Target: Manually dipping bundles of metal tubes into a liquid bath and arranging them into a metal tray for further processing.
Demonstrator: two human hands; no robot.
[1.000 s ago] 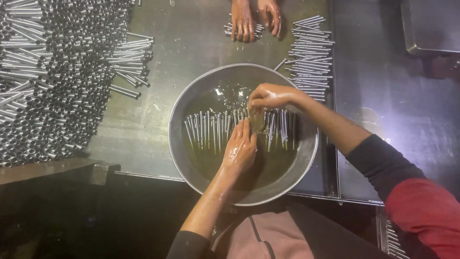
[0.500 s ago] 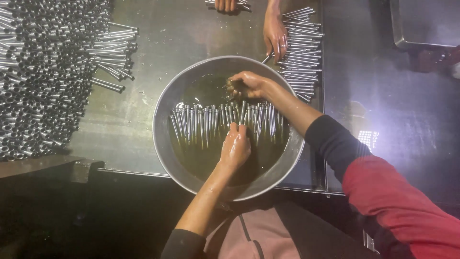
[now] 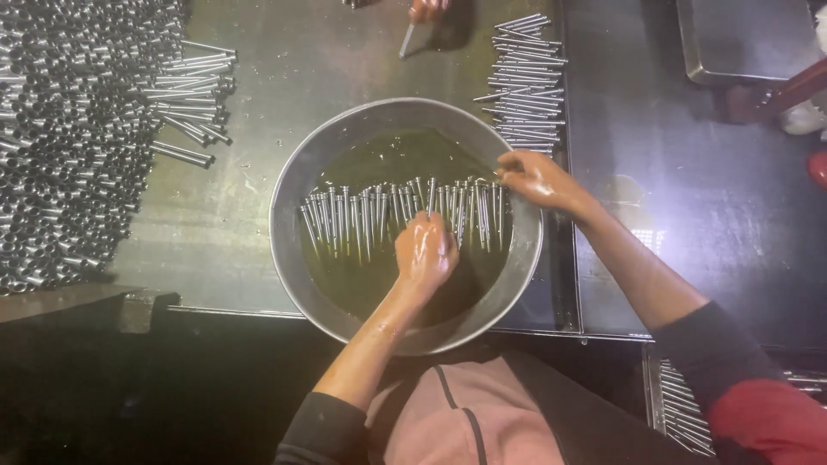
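A round metal basin of dark oily liquid holds a row of thin metal rods lying side by side. My left hand, wet with oil, is inside the basin with its fingers curled over the middle rods. At the basin's right rim, my right hand has its fingers pinched on the tips of the rightmost rods.
The basin stands on a dark metal table. A big heap of short metal tubes fills the left; loose rods lie beside it. Another rod stack lies back right. Another person's hand holds a rod at the top edge. A metal tray stands far right.
My right hand has moved from the middle of the basin to its right rim. My left hand stayed in the liquid. The other person's hands drew back toward the far edge.
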